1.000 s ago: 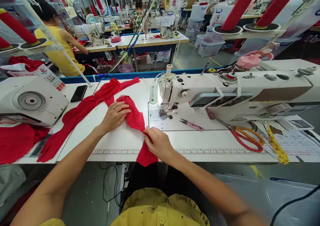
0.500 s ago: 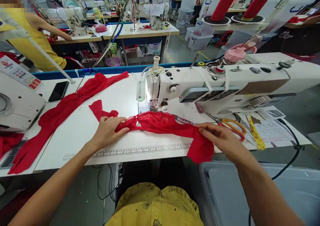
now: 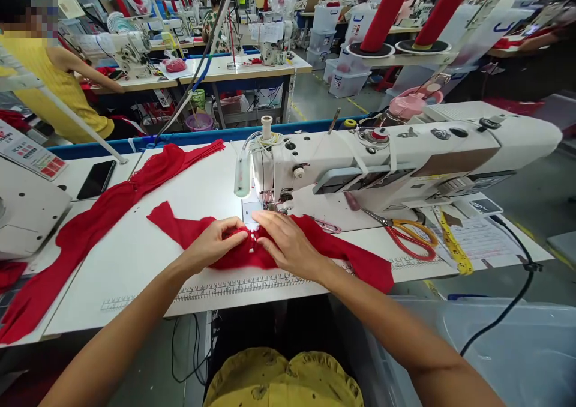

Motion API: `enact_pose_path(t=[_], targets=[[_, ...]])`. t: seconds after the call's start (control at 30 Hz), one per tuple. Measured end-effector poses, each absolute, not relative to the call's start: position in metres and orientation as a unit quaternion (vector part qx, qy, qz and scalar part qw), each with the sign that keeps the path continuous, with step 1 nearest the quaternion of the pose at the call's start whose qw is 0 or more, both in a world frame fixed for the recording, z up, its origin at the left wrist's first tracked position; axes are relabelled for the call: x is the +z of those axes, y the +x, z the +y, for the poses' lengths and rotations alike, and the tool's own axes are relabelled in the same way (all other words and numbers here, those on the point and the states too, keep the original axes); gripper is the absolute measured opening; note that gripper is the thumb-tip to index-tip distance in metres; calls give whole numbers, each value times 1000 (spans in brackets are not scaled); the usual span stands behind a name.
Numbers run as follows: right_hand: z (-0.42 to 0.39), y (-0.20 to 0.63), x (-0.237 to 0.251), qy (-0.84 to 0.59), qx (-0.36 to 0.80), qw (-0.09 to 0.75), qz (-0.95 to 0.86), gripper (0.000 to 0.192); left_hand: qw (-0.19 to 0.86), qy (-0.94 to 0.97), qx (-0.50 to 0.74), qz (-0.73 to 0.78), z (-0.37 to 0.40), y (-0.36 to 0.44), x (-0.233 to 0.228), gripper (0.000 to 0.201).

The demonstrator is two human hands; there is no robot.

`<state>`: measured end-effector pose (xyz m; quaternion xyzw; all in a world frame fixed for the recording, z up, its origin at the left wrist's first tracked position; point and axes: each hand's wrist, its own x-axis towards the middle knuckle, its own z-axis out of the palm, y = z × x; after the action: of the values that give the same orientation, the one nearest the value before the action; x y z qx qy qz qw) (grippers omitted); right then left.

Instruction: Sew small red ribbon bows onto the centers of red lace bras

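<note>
A red garment piece with lace (image 3: 360, 256), perhaps a bra, lies across the front of the white sewing table, just before the needle area of the sewing machine (image 3: 310, 161). My left hand (image 3: 215, 246) pinches the fabric left of its middle. Close beside it, my right hand (image 3: 292, 246) grips the piece with thumb and fingers, the fingertips near the machine's needle plate (image 3: 251, 211). A small whitish bit shows between both hands. The fingers cover part of the lace. Farther left, a long red garment strip (image 3: 96, 215) stretches diagonally over the table.
Scissors with orange and red handles (image 3: 409, 239), a yellow tape measure (image 3: 456, 245) and papers (image 3: 492, 239) lie at the right. A phone (image 3: 96, 179) rests at the left. A clear plastic bin (image 3: 508, 329) stands below right. A person in yellow (image 3: 67, 89) sits beyond.
My right hand has moved left from the garment's right end to its middle, beside my left hand. My left hand has shifted right. The garment's right end now lies on the table.
</note>
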<state>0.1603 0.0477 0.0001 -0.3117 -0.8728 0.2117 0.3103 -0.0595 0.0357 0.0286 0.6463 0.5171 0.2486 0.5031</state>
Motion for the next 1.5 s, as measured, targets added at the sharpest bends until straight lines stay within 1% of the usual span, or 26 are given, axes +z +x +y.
enact_pose_path(t=[0.07,0.1,0.17,0.2,0.27,0.37,0.53,0.73,0.93,1.13,1.5], targets=[[57,165,3,-317,322,271,-850,46,602,583,251,485,31,-59,37,34],[61,170,5,-318,386,245,-831,41,631,560,251,475,29,-59,39,36],[66,178,8,-319,492,209,-782,25,657,537,250,466,30,-58,38,37],[68,181,9,-319,527,205,-760,22,661,535,247,465,32,-57,36,36],[70,185,12,-323,561,215,-732,22,663,536,236,466,37,-54,30,36],[73,187,14,-323,579,219,-716,21,658,542,237,466,42,-49,21,37],[76,187,10,-323,590,225,-704,27,658,524,266,471,43,-43,14,30],[76,188,8,-331,581,230,-708,20,677,497,271,470,43,-42,10,33],[75,186,11,-343,550,240,-723,12,644,516,288,485,42,-38,-1,32],[75,184,9,-357,511,252,-741,19,652,508,300,477,40,-37,-1,30],[75,183,9,-339,524,249,-741,15,659,513,286,469,40,-38,-3,29]])
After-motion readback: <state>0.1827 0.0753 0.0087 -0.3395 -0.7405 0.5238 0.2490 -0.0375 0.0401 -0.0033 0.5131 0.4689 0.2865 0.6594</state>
